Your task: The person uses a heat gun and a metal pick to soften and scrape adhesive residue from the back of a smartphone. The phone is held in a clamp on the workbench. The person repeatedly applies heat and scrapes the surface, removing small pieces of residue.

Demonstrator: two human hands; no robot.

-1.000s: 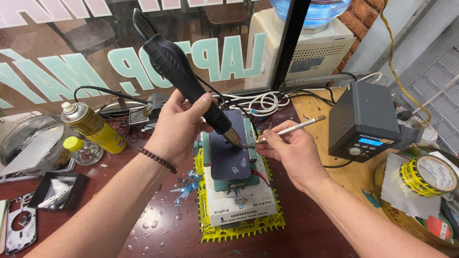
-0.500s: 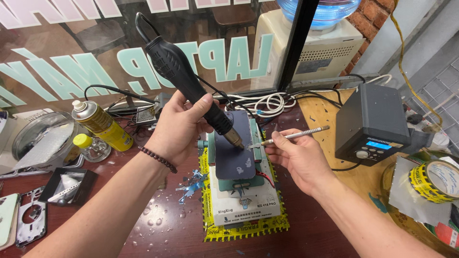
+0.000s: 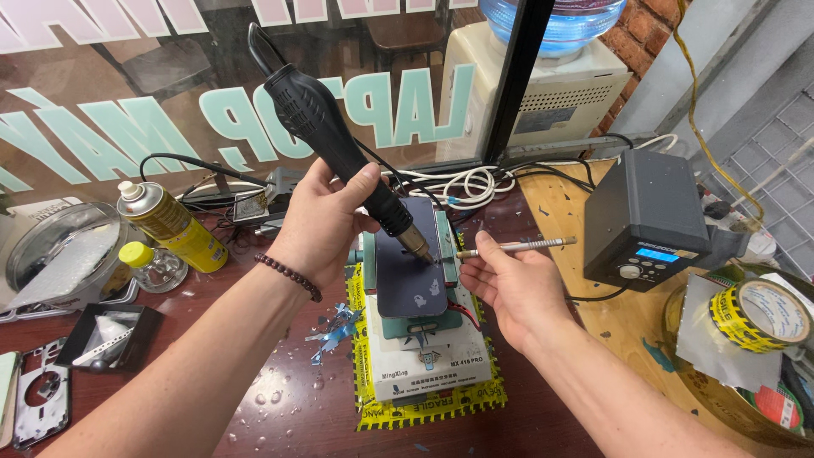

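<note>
The left hand (image 3: 318,222) grips the hot air gun (image 3: 339,153) by its handle. The right hand (image 3: 509,284) pinches thin tweezers (image 3: 517,248). The phone (image 3: 409,263) lies on the heating pad (image 3: 428,360), looking thin and breakable.

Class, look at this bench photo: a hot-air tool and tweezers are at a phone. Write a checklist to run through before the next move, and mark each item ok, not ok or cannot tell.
1. Left hand has a firm grip on the hot-air tool: ok, fingers wrap the handle.
2. Nozzle aimed at the phone: ok, the tip sits over its upper right edge.
3. Right hand holds the tweezers at the phone's edge: ok.
4. Phone seated on its stand: ok, it lies flat.
5. Spray can away from the hot air: ok, it stands off to the left.
6. Control box powered: ok, its display glows blue.
</note>
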